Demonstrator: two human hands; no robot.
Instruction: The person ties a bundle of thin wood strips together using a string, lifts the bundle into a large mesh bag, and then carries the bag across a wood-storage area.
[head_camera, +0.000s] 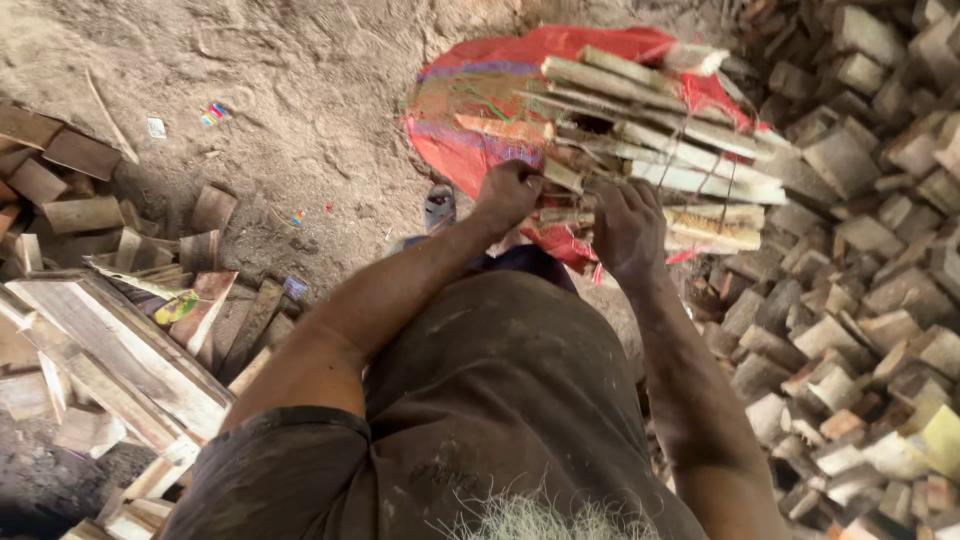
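A person looks down past their own dusty brown shirt (500, 400) at a dirt floor (300, 90) that fills the upper left of the view and offers the only open room. Along the whole right edge runs a big heap of chopped wood blocks (860, 300), too many to count, packed close and reaching right up to the person's right arm. At the left edge lies a smaller jumble of planks and offcuts (110, 340), also too many to count, some leaning over each other. Between these two piles, straight ahead, sits one red woven sack (470, 130), lying on the ground with its mouth toward the person. Over the sack rests one bundle of split sticks (660, 130), roughly a dozen pale lengths lying side by side and pointing to the right, with thin string across them. Both hands meet the near ends of this bundle. The left hand (507, 192) is curled into a closed grip on the stick ends at the bundle's left end. The right hand (628, 228) is just beside it, fingers bent around the lower sticks in a closed grip. A single sandal (439, 208) lies on the dirt just left of the left hand.
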